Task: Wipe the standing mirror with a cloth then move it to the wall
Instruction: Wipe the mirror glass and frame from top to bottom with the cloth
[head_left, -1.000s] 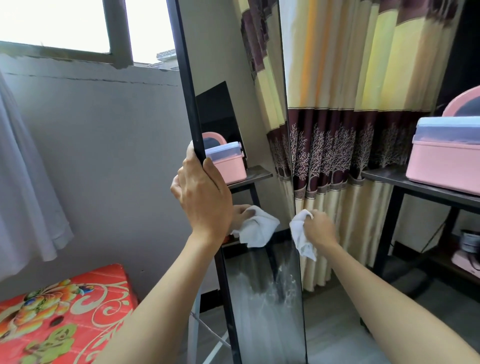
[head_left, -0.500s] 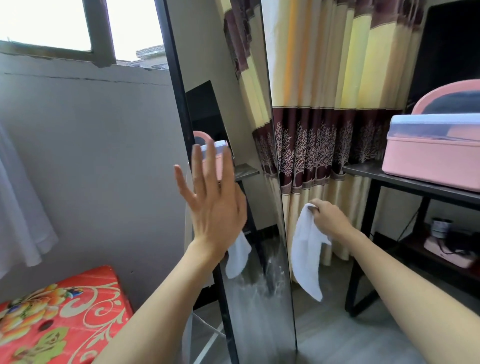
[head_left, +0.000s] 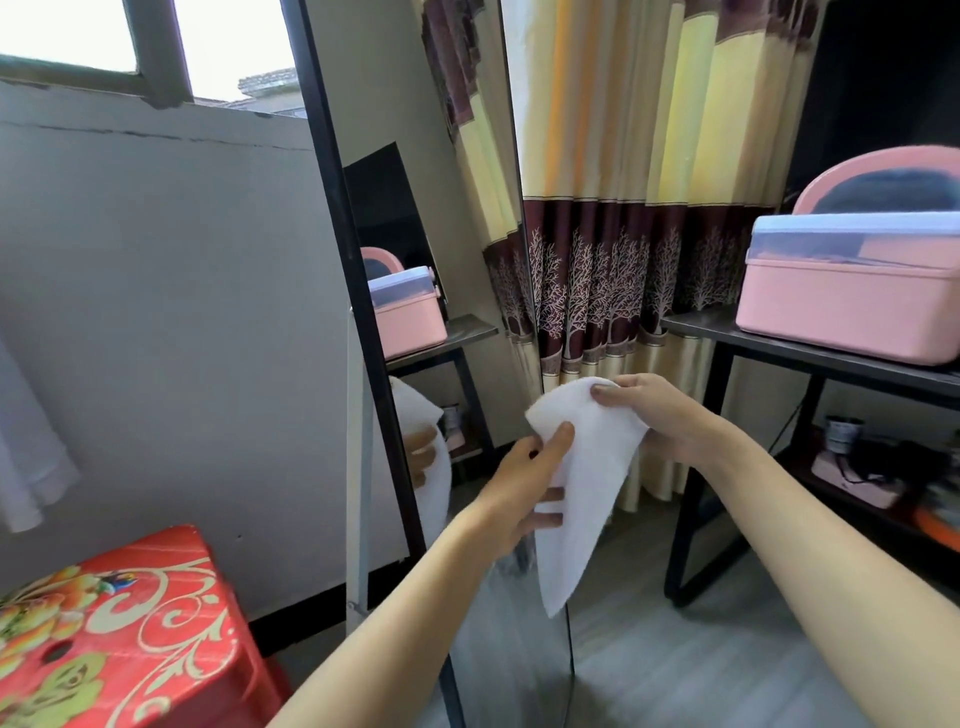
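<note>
The tall standing mirror (head_left: 441, 218) with a thin black frame stands upright in the middle, seen at a slant, and reflects the curtain and a pink box. A white cloth (head_left: 576, 499) hangs in front of its lower part, clear of the glass. My left hand (head_left: 524, 483) pinches the cloth's left edge between thumb and fingers. My right hand (head_left: 660, 415) grips the cloth's top corner from the right. Neither hand touches the mirror. The mirror's foot is below the picture's edge.
A grey wall (head_left: 171, 312) with a window lies left of the mirror. A red patterned stool (head_left: 114, 634) stands at the lower left. A yellow and maroon curtain (head_left: 623, 234) hangs behind. At the right, a black shelf (head_left: 810, 358) carries a pink box (head_left: 852, 306).
My left hand let go of the mirror's frame, opened, then came down and took hold of the cloth. My right hand pulled the cloth off the glass and lifted it out in front.
</note>
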